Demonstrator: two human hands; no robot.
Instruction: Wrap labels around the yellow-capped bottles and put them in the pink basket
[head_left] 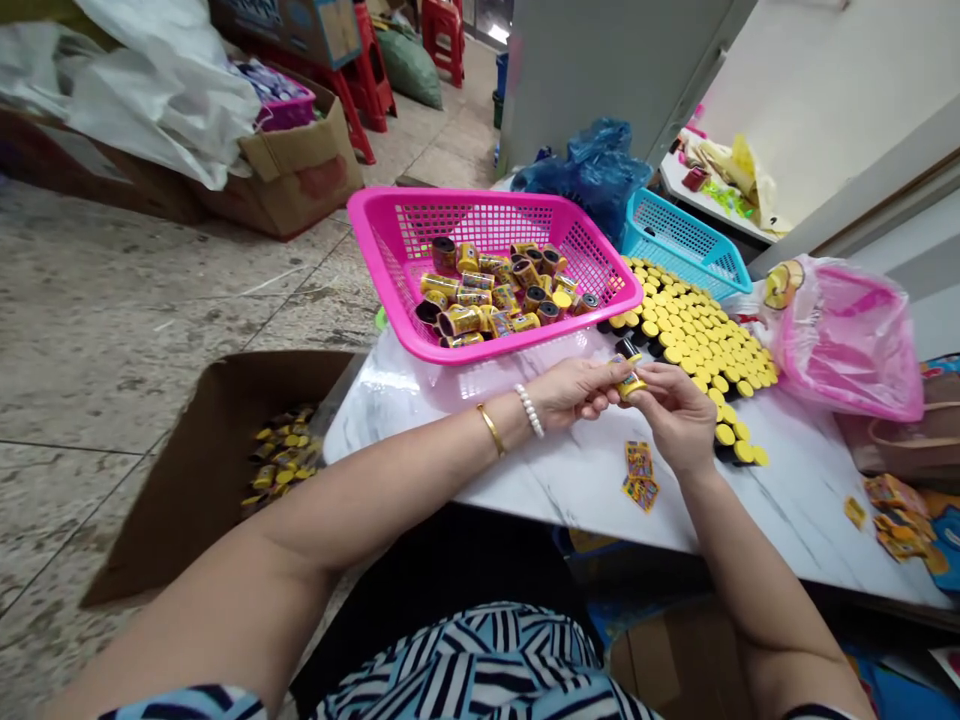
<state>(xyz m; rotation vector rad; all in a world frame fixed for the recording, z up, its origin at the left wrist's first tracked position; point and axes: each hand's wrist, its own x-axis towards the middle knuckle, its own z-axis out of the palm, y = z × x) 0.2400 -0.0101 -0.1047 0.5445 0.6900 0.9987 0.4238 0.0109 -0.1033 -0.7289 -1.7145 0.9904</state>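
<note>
My left hand (pixel 574 392) and my right hand (pixel 681 408) meet above the white marbled table (pixel 420 410). Between their fingertips is a small cylinder (pixel 631 382) with a yellow end and a printed yellow label, pinched from both sides. A black-bodied piece (pixel 627 349) shows just behind it; whether it touches the fingers I cannot tell. Below the hands lie a few printed labels (pixel 640 475) on the tabletop. Close beyond my right hand, many yellow-capped black cylinders (pixel 697 325) stand packed together.
A pink basket (pixel 450 352) holds labelled cylinders at the table's far left. Behind the capped rows are a blue basket (pixel 686 240) and a blue plastic bag (pixel 585 170). A pink bag-lined basin (pixel 847 330) stands right. An open carton (pixel 187 480) with cylinders is on the floor left.
</note>
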